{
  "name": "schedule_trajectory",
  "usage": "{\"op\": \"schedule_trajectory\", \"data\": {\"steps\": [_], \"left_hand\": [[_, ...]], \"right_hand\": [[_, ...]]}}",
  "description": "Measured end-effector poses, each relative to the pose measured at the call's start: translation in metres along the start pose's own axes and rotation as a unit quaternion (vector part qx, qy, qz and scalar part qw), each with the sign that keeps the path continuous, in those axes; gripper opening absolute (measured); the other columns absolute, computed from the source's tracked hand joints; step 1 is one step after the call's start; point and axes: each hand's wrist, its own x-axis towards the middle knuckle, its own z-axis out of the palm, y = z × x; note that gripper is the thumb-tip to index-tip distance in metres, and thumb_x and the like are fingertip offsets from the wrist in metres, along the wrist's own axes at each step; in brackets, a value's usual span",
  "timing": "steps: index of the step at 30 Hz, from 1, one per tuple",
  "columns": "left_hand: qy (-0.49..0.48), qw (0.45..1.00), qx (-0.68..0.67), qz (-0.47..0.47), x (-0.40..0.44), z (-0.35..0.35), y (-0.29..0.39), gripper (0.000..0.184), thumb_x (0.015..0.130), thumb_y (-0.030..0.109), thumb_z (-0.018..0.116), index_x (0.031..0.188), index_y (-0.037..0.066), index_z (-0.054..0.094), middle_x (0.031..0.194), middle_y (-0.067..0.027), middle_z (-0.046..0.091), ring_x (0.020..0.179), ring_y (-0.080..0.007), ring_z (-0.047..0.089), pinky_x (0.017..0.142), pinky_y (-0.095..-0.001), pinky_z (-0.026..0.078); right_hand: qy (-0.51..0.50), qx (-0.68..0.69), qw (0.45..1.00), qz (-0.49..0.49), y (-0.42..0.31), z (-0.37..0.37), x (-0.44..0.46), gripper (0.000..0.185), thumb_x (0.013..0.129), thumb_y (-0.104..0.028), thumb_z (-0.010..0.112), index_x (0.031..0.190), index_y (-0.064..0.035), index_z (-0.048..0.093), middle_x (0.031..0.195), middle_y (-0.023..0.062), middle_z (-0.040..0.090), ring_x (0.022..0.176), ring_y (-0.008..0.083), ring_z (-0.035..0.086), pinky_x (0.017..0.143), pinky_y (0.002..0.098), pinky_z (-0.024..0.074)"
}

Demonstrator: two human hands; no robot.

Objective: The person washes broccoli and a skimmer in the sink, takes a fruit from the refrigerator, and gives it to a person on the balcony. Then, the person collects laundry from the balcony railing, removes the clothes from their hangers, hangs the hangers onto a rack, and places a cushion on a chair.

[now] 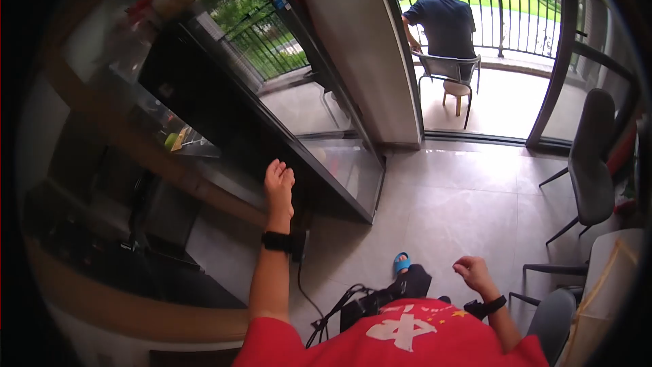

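My left hand (280,182) is raised in front of the dark fridge-like cabinet (224,102). Its fingers stretch loosely upward and hold nothing; I cannot tell whether they touch the cabinet. A black band with a small box (285,242) sits on that wrist, and a dark cable (309,293) hangs below it. Low on the right, my right hand (477,276) hovers over the tiled floor, fingers loosely bent and apart, with nothing visible in them. Another black band (485,308) circles the right wrist.
Beyond the open sliding door (553,105), a person (445,24) sits on a balcony by a metal railing (501,7), near a grey chair (448,66). Grey dining chairs (589,163) and a table edge (608,272) stand at right. A wooden-edged counter (146,309) runs along the left.
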Motion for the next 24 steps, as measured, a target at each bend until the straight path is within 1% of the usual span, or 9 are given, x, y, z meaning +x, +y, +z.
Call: {"op": "schedule_trajectory", "data": {"steps": [4, 6, 9, 13, 16, 19, 20, 22, 24], "left_hand": [[0.064, 0.996, 0.010, 0.064, 0.081, 0.010, -0.025, 0.062, 0.089, 0.006, 0.062, 0.142, -0.001, 0.030, 0.144, -0.0206, 0.036, 0.114, -0.0251, 0.053, 0.090, -0.0348, 0.048], [0.087, 0.993, 0.009, 0.080, 0.105, 0.019, -0.031, 0.060, 0.088, 0.006, 0.064, 0.139, -0.002, 0.032, 0.137, -0.0211, 0.041, 0.111, -0.0256, 0.053, 0.090, -0.0364, 0.048], [0.193, 0.962, 0.104, 0.164, 0.124, 0.029, -0.033, 0.042, 0.088, 0.009, 0.066, 0.120, -0.002, 0.042, 0.106, -0.0135, 0.047, 0.096, -0.0225, 0.054, 0.086, -0.0353, 0.050], [0.168, 0.953, 0.202, 0.147, 0.135, 0.028, -0.036, 0.029, 0.088, 0.009, 0.066, 0.108, -0.002, 0.050, 0.096, -0.0098, 0.051, 0.087, -0.0174, 0.054, 0.080, -0.0320, 0.051], [0.166, 0.956, 0.165, 0.177, 0.132, 0.030, -0.043, 0.028, 0.088, 0.010, 0.066, 0.107, -0.002, 0.050, 0.097, -0.0091, 0.052, 0.088, -0.0164, 0.054, 0.080, -0.0298, 0.051], [0.195, 0.966, 0.142, 0.097, 0.132, 0.039, -0.048, 0.029, 0.087, 0.009, 0.066, 0.110, 0.000, 0.051, 0.101, -0.0096, 0.054, 0.087, -0.0174, 0.057, 0.081, -0.0295, 0.050], [0.200, 0.965, 0.128, 0.113, 0.135, 0.036, -0.062, 0.031, 0.086, 0.008, 0.066, 0.111, 0.000, 0.050, 0.099, -0.0095, 0.055, 0.084, -0.0178, 0.058, 0.078, -0.0297, 0.051], [0.240, 0.961, 0.101, 0.091, 0.137, 0.046, -0.064, 0.031, 0.087, 0.006, 0.064, 0.112, -0.002, 0.047, 0.096, -0.0098, 0.054, 0.081, -0.0180, 0.058, 0.073, -0.0289, 0.053], [0.284, 0.954, 0.093, 0.017, 0.141, 0.060, -0.055, 0.033, 0.089, 0.007, 0.064, 0.114, 0.000, 0.044, 0.098, -0.0106, 0.053, 0.080, -0.0174, 0.058, 0.071, -0.0267, 0.051]], "right_hand": [[0.049, -0.020, 0.998, 0.031, -0.013, -0.004, 0.058, 0.013, 0.085, -0.009, 0.065, 0.086, 0.0030, 0.069, 0.074, 0.0127, 0.070, 0.068, 0.0169, 0.066, 0.064, 0.0299, 0.0517], [0.065, -0.003, 0.997, 0.035, -0.023, -0.008, 0.082, 0.012, 0.085, -0.009, 0.066, 0.085, 0.0032, 0.069, 0.073, 0.0127, 0.069, 0.066, 0.0173, 0.065, 0.063, 0.0301, 0.0512], [0.082, 0.025, 0.995, 0.044, -0.035, -0.002, 0.116, 0.012, 0.085, -0.008, 0.066, 0.085, 0.0035, 0.068, 0.071, 0.0122, 0.068, 0.064, 0.0167, 0.064, 0.061, 0.0300, 0.0504], [0.057, 0.034, 0.996, 0.059, -0.050, 0.007, 0.167, 0.010, 0.085, -0.006, 0.066, 0.085, 0.0034, 0.068, 0.070, 0.0110, 0.067, 0.064, 0.0150, 0.062, 0.061, 0.0292, 0.0497], [0.010, 0.032, 0.998, 0.059, -0.053, 0.009, 0.201, 0.010, 0.085, -0.006, 0.066, 0.085, 0.0030, 0.068, 0.070, 0.0116, 0.067, 0.063, 0.0154, 0.062, 0.062, 0.0292, 0.0498], [-0.010, -0.020, 1.000, -0.013, -0.028, 0.009, 0.246, 0.016, 0.084, -0.016, 0.068, 0.087, 0.0003, 0.070, 0.074, 0.0152, 0.068, 0.066, 0.0190, 0.064, 0.065, 0.0334, 0.0506], [-0.035, -0.015, 0.999, 0.033, -0.037, 0.001, 0.257, 0.021, 0.084, -0.021, 0.068, 0.089, -0.0007, 0.070, 0.075, 0.0156, 0.067, 0.067, 0.0224, 0.064, 0.067, 0.0346, 0.0506], [-0.088, -0.059, 0.994, -0.006, -0.023, -0.006, 0.289, 0.022, 0.086, -0.023, 0.064, 0.094, -0.0027, 0.069, 0.085, 0.0174, 0.069, 0.077, 0.0318, 0.066, 0.073, 0.0387, 0.0521], [-0.117, -0.035, 0.992, -0.028, -0.026, -0.027, 0.320, 0.022, 0.086, -0.022, 0.064, 0.095, -0.0024, 0.069, 0.087, 0.0179, 0.069, 0.080, 0.0329, 0.067, 0.074, 0.0392, 0.0522]]}}
